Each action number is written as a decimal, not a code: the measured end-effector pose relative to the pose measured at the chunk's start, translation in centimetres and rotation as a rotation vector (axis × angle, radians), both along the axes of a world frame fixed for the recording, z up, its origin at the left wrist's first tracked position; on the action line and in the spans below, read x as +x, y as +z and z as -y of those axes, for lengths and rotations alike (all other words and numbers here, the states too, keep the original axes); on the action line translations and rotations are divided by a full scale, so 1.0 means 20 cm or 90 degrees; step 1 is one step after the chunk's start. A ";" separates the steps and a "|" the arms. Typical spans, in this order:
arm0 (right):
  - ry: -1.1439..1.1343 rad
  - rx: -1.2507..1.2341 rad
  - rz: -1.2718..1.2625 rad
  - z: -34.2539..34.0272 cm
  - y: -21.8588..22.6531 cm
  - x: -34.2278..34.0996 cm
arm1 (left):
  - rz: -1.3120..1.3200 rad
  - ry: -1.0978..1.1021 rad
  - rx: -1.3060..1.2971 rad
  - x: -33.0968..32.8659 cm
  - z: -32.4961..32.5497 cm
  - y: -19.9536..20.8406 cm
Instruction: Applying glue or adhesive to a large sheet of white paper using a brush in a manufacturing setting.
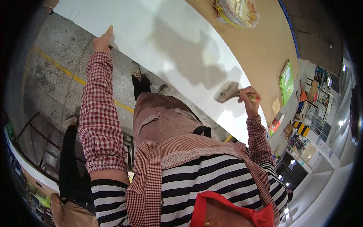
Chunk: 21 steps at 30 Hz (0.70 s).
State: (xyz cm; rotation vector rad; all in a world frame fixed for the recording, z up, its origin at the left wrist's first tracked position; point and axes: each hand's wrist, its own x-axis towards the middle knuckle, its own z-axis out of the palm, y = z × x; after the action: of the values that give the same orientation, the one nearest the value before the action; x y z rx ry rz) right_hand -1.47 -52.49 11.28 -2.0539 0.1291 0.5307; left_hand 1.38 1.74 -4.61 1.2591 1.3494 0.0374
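A long white sheet [181, 41] lies across the table and reaches over its near edge. At the sheet's near left edge is my left hand [103, 41], thumb on top and the other fingers partly hidden below the edge. My right hand [249, 101] is closed around the handle of a wide flat brush [227, 92]. The brush is over the right part of the sheet, its pale bristles pointing left; whether they touch the sheet I cannot tell. Shadows of my head and arm fall on the sheet.
The tan tabletop [261, 49] carries a plastic-lined round container [238, 12] at the far side and a green packet [286, 82] at the right. A person's dark-trousered leg [70, 166] is at the lower left, near a metal frame [36, 132]. A yellow line [62, 69] crosses the grey floor.
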 end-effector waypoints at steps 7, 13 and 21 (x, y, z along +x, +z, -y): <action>0.064 0.125 0.125 -0.41 -0.09 0.21 | 0.080 0.043 -0.033 -0.03 0.01 -0.02; 0.042 0.034 0.034 -0.27 -0.05 0.17 | 0.161 0.062 -0.020 0.00 0.07 0.04; 0.097 0.214 0.172 -1.18 -0.11 0.67 | 0.179 0.027 -0.002 0.01 0.11 0.00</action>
State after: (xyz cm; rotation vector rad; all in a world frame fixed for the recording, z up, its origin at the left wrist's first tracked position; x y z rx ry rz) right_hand 12.03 -28.85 9.05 -1.7917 -0.2623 0.3345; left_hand 1.48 -0.49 -4.58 1.1732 1.1313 0.2339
